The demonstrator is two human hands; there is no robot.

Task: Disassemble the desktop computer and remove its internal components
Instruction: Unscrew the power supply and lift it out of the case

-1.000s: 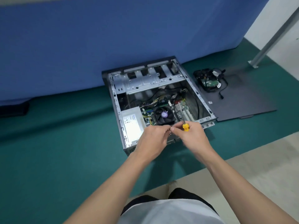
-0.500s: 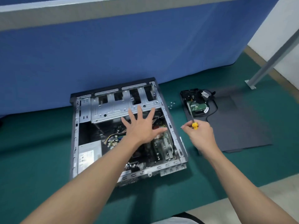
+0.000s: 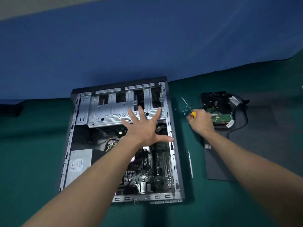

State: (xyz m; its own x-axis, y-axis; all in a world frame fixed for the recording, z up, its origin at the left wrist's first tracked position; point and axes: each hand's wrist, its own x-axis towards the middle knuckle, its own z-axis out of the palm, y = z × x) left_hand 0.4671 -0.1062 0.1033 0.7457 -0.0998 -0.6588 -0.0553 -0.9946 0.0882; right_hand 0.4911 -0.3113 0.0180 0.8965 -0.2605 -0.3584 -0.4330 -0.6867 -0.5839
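The open computer case [image 3: 121, 141] lies before you on the floor, its drive cage [image 3: 114, 110] at the far end. Right of it lie small screws [image 3: 184, 110], then the hard drive [image 3: 216, 110] on the side panel [image 3: 246, 145].

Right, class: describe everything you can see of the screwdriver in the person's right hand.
The screwdriver has a thin, bare metal shaft and a small yellow handle, which looks like plastic. The right hand closes around the handle, hiding most of it, so only a yellow stub shows above the fingers. The shaft points up and to the left, away from the person, tilted over the green mat. Its tip hangs above a few small loose screws, between the open computer case and the removed hard drive.
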